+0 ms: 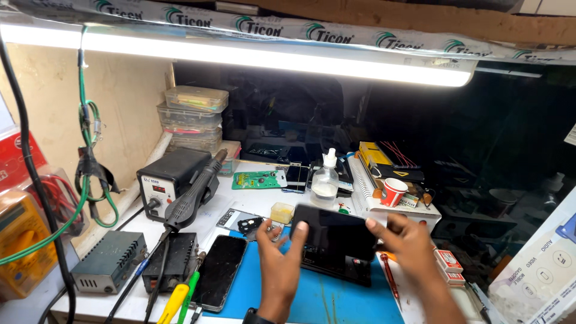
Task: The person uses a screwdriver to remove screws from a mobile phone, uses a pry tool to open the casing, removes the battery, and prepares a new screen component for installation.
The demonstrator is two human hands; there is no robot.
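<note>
— What do the hands hold?
— The left hand point(281, 264) and right hand point(403, 239) each pinch an edge of a dark glossy rectangular tablet point(333, 241), tilting it above the blue work mat point(324, 300) on the worktop point(240, 201), seemingly for inspection.

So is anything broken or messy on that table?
The dark phone body, held by the left hand and right hand, looks opened. The blue mat has scuff marks, and a green circuit board lies bare. Nothing looks spilled.
</note>
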